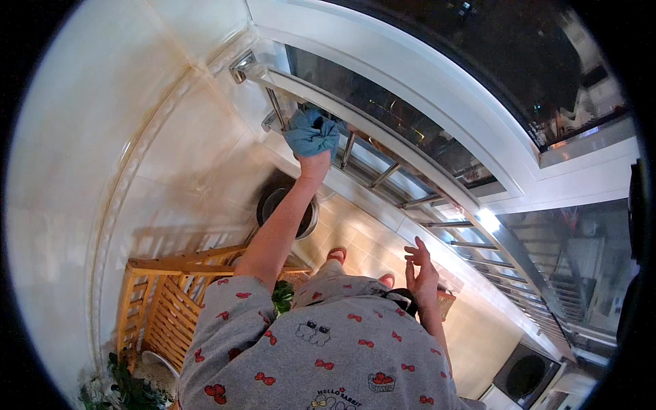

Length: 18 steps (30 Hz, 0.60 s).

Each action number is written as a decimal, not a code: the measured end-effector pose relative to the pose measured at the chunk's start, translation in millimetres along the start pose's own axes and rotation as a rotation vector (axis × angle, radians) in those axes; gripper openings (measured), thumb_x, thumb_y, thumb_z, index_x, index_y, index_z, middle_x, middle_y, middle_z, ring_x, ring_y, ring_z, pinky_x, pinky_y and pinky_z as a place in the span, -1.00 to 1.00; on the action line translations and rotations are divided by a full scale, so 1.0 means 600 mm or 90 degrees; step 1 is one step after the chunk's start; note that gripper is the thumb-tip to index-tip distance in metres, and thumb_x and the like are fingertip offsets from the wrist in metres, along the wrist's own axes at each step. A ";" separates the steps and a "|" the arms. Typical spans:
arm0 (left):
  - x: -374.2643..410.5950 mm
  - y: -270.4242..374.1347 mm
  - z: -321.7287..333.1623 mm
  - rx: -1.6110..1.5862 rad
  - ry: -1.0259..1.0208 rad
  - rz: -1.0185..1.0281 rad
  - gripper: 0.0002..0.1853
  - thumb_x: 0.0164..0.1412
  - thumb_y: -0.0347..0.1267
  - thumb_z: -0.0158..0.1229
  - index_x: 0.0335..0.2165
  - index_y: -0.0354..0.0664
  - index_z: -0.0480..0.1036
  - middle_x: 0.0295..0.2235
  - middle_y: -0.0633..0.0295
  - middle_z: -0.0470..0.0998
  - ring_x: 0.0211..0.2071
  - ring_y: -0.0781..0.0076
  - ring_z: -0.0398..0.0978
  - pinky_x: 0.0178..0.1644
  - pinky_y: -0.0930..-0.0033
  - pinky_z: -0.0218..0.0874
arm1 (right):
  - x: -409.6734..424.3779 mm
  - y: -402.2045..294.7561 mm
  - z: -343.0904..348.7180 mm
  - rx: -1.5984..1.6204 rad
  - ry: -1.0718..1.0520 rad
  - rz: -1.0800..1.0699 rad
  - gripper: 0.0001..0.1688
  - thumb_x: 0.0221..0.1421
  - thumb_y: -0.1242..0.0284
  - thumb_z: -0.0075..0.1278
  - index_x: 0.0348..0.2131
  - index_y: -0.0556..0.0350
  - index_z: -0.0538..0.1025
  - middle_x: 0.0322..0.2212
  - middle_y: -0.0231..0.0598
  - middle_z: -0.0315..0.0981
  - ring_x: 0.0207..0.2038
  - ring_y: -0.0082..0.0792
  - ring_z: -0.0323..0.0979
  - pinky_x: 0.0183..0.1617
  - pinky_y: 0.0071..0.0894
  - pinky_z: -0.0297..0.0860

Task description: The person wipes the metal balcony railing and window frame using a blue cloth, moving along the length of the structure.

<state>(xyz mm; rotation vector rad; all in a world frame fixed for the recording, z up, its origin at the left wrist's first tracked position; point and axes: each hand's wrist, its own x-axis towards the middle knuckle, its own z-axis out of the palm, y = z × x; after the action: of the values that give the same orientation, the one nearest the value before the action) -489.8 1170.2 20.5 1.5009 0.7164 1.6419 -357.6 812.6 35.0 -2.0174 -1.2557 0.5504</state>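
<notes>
My left hand (pixel 313 163) is stretched forward, mostly covered by a crumpled blue cloth (pixel 310 134) that it grips. The cloth lies against a metal railing (pixel 371 110) just below its top rail, near the end fixed to the tiled wall. Its fingers are hidden under the fabric. Lower right, my right hand (pixel 423 274) hangs in the air beside my body, fingers apart and holding nothing. It is apart from the railing's upright bars (pixel 430 201).
Beyond the railing runs a white window frame (pixel 441 72) with dark glass. A round metal basin (pixel 307 221) stands in the corner. Left of me is a slatted wooden rack (pixel 171 307), with leafy plants (pixel 130 384) below it. A dark appliance (pixel 525 371) stands at lower right.
</notes>
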 end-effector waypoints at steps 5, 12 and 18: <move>0.031 -0.043 0.011 -0.075 0.066 -0.052 -0.93 0.03 -0.58 0.09 -0.44 -0.27 0.36 -0.42 0.24 0.42 -0.42 0.38 0.36 -0.32 0.35 0.24 | -0.001 0.008 -0.003 -0.061 -0.009 -0.061 -0.27 0.05 0.64 0.00 0.20 -0.02 0.20 -0.17 -0.24 0.55 -0.26 -0.32 0.58 -0.21 -0.32 0.48; 0.028 -0.154 0.007 0.323 0.077 0.055 -0.92 0.05 -0.51 0.05 -0.52 -0.28 0.33 -0.46 0.09 0.39 -0.35 0.04 0.36 -0.25 0.13 0.19 | -0.012 0.024 -0.007 -0.080 -0.013 -0.020 -0.30 0.02 0.62 0.03 0.17 -0.03 0.25 -0.22 -0.28 0.58 -0.33 -0.32 0.58 -0.26 -0.32 0.47; -0.029 -0.296 -0.044 -0.842 -0.230 -0.309 -0.87 0.16 -0.47 -0.05 -0.53 -0.16 0.28 -0.50 0.25 0.28 -0.44 0.32 0.23 -0.30 0.19 0.19 | -0.005 0.021 -0.012 -0.116 -0.038 -0.013 -0.31 0.03 0.62 0.02 0.16 -0.03 0.25 -0.24 -0.27 0.59 -0.33 -0.24 0.57 -0.24 -0.25 0.46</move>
<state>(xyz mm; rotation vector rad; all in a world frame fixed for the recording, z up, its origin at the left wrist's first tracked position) -485.0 1253.2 -139.4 0.5264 -0.2400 0.9916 -346.7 803.7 30.6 -2.1474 -1.4058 0.5063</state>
